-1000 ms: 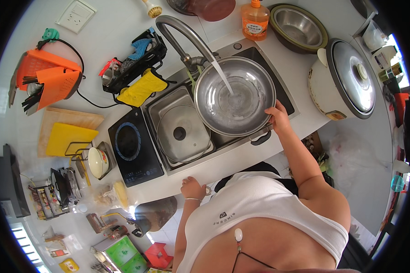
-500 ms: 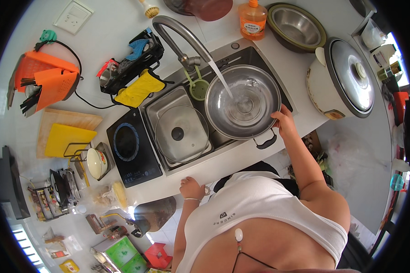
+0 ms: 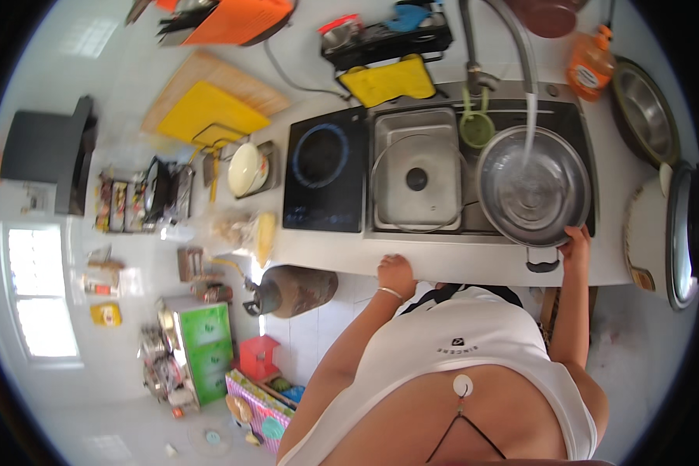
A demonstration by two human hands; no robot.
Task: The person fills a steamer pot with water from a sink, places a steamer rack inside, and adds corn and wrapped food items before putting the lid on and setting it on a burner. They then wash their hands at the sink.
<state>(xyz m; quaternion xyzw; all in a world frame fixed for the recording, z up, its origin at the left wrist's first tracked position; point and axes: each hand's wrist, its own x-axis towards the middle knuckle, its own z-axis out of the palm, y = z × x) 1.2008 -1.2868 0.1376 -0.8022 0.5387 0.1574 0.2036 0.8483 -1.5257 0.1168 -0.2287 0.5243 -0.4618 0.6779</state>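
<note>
Water runs from the curved faucet (image 3: pixel 526 58) into a wide metal pan (image 3: pixel 505 217) resting over the right sink basin. Some clear water shows inside it. My right hand (image 3: pixel 575 247) grips the pan's near right rim, beside its black-tipped loop handle (image 3: pixel 543 265). At the counter's front edge, my left hand (image 3: pixel 396 273) rests with its fingers curled in a fist and nothing visible in it. A glass lid (image 3: pixel 435 198) with a black knob lies across the left basin (image 3: pixel 415 120), in front of that fist. A green strainer (image 3: pixel 477 129) hangs beneath the faucet.
Left of the sink is a black induction cooktop (image 3: pixel 326 175). Behind sit a yellow cloth (image 3: pixel 388 81) on a black rack and an orange soap bottle (image 3: pixel 592 66). A large lidded pot (image 3: pixel 651 225) and a metal basin (image 3: pixel 645 109) stand right. A gas cylinder (image 3: pixel 299 291) is below.
The view has turned left, so the sink and counter appear farther right and more level. My right hand keeps its hold on the rim, and the water still runs.
</note>
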